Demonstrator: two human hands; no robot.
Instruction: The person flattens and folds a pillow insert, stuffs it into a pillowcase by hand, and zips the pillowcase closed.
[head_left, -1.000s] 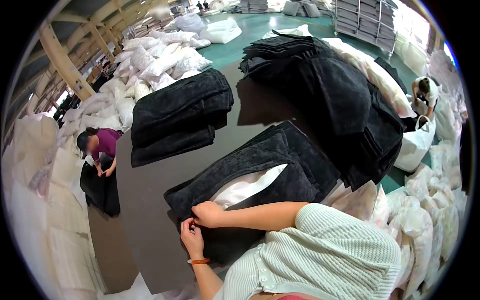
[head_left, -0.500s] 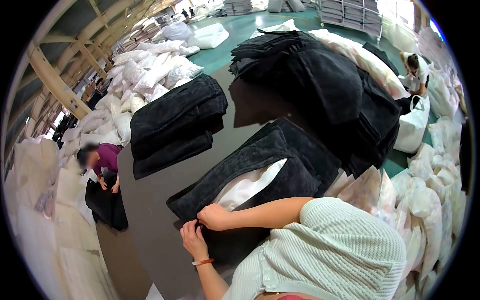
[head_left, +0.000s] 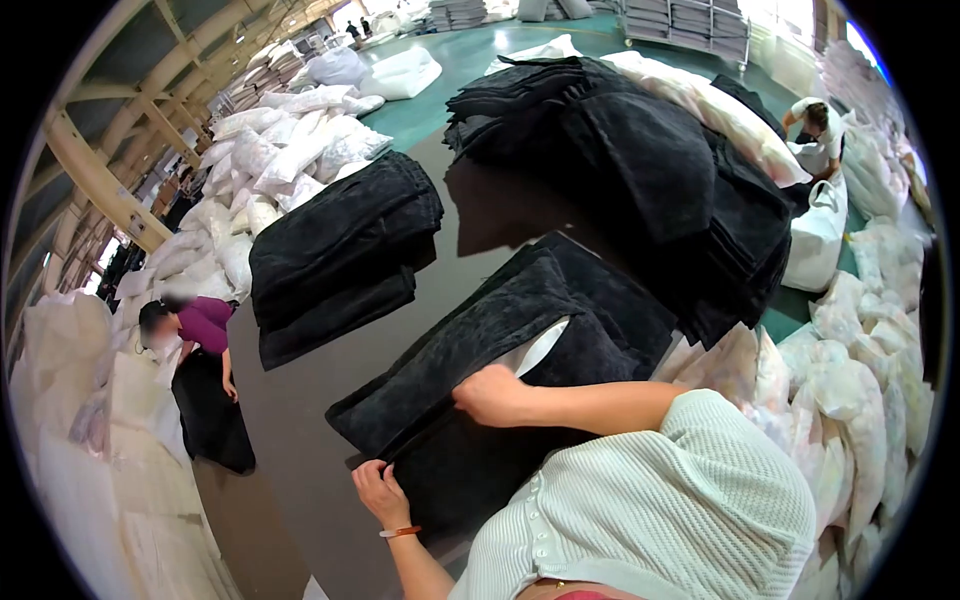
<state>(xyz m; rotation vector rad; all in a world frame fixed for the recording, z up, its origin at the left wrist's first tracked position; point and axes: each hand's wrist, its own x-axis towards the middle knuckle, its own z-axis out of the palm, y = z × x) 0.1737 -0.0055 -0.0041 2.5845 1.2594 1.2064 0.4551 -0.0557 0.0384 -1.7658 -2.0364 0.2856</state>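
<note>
A black, plush-looking fabric cover (head_left: pixel 455 360) lies on the table in front of me, with a long slit along its near side. White material (head_left: pixel 543 348) shows through the part of the slit still apart. My right hand (head_left: pixel 490 395) is closed at the slit's edge, beside the white; a zip pull may be in the fingers, but it is too small to make out. My left hand (head_left: pixel 381 492), with a bracelet on its wrist, pinches the cover's edge near its left corner. Left of the right hand, the slit's edges lie together.
Folded black covers (head_left: pixel 345 250) lie on the grey table (head_left: pixel 300 430) at left; a tall black stack (head_left: pixel 640 170) stands at the far right. A person in purple (head_left: pixel 205 325) handles black fabric at left. Another person (head_left: pixel 820 140) bends at far right. Stuffed white bags (head_left: pixel 850 400) crowd both sides.
My right hand has moved right and up along the slit, away from my left hand. Less white shows. My left hand stays near the corner, slightly lower.
</note>
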